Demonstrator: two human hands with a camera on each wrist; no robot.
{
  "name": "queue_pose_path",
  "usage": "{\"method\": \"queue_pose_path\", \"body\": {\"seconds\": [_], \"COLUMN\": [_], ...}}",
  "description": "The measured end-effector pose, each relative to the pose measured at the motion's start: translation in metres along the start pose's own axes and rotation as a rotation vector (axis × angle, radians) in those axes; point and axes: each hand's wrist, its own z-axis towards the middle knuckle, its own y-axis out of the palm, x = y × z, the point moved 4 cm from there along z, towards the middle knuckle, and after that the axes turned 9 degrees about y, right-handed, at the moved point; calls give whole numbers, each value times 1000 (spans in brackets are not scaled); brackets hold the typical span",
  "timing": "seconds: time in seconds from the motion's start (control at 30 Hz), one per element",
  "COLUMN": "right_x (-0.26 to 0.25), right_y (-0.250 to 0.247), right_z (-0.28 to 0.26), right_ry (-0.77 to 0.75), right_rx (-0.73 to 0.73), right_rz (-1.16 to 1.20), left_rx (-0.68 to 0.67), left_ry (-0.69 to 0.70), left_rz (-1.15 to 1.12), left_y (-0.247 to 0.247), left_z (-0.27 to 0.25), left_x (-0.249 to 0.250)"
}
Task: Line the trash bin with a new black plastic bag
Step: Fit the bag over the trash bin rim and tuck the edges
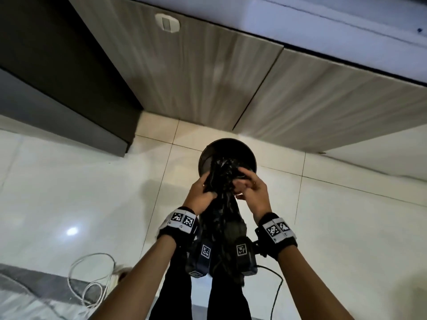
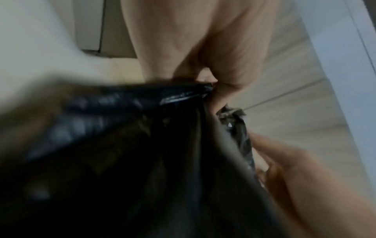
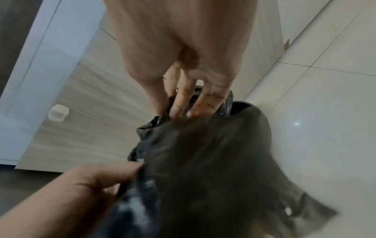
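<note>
A round black trash bin (image 1: 245, 147) stands on the tiled floor in front of the cabinet. I hold a crumpled black plastic bag (image 1: 223, 181) just above its mouth, and the rest of the bag hangs down toward my legs. My left hand (image 1: 202, 191) grips the bag's left side. My right hand (image 1: 250, 186) pinches its right side, with fingers (image 3: 181, 104) curled into the plastic. In the left wrist view, my left hand (image 2: 215, 61) clamps a bunched edge of the bag (image 2: 183, 95). In the right wrist view, the bin (image 3: 261, 117) shows behind the bag (image 3: 203, 161).
Wood-grain cabinet doors (image 1: 208, 77) with a white latch (image 1: 167, 22) rise behind the bin. A dark panel (image 1: 46, 54) stands at left. A coiled white cable (image 1: 92, 280) and a black cable (image 1: 277, 289) lie on the floor near my legs.
</note>
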Motion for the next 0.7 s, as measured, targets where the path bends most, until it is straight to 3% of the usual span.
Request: {"method": "queue_pose_path", "body": {"seconds": [0.13,0.3,0.4,0.47,0.6,0.7], "right_x": [6,27,24,19,6,4], "right_y": [-7,4,15,18,11,7], "right_z": [-5,-11,-8,-2,9,16], "right_ry": [91,284,251,169,13,-21], "right_rx": [-43,-343,-436,-402,-181,-89], "right_rz": [-89,-34,37,-1,-182,-243], "left_rx": [31,-39,-69,-72,17,-18], "left_ry": [-72,-116,-116,-109,-80,-62], "left_rz": [-185,-373,-389,-382,-190,-150], "left_y": [-6,-2,-4,-6,-9,0], "left_z": [11,13,13,16,16,11], "left_x": [-2,-1,3,4,19,20]}}
